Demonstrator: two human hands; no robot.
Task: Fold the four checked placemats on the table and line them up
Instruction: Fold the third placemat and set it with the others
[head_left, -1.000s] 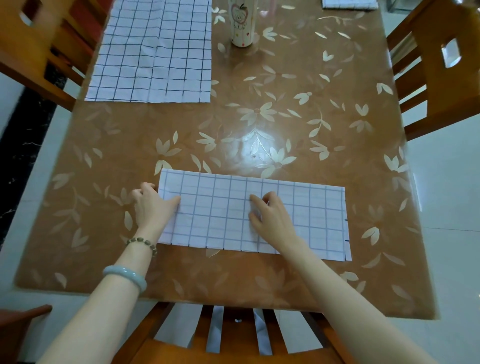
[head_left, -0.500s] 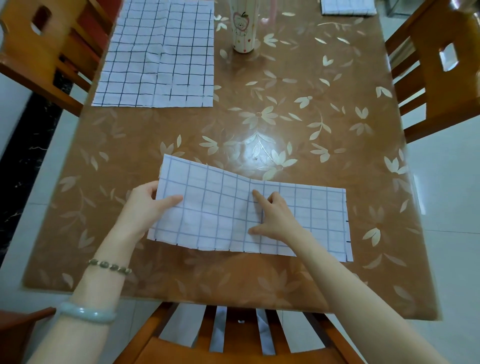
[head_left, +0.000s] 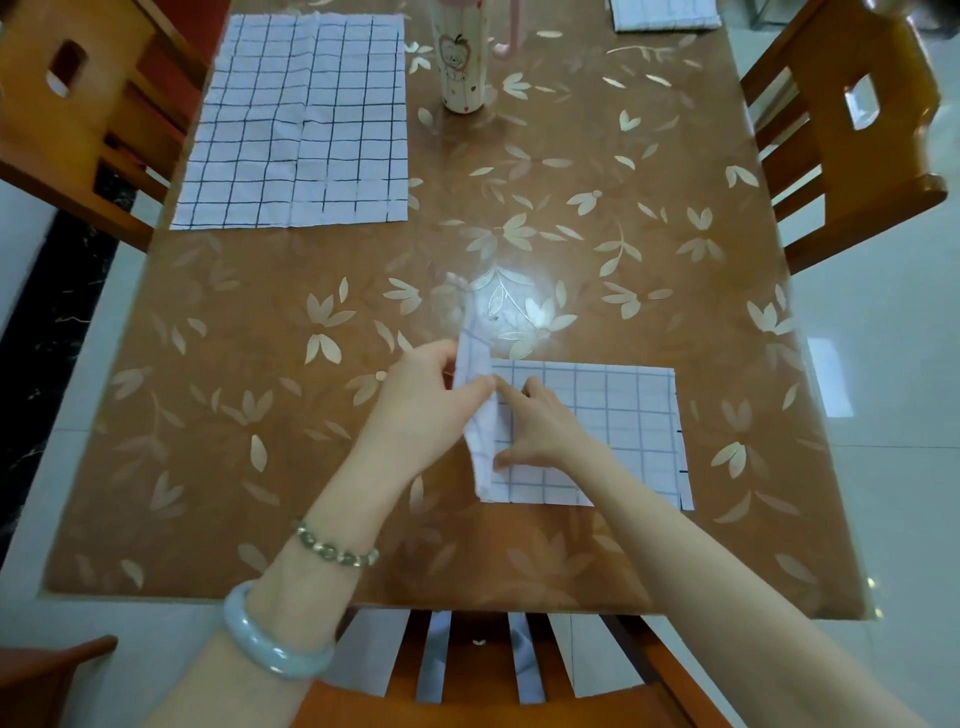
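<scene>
Two hands work the near placemat, which lies by the table's front edge. Left hand pinches its raised left end; right hand presses straight fingers at the crease. Cloth looks thin, limp and light, so best gripped at corners. Unfolded placemat lies flat far left.
</scene>
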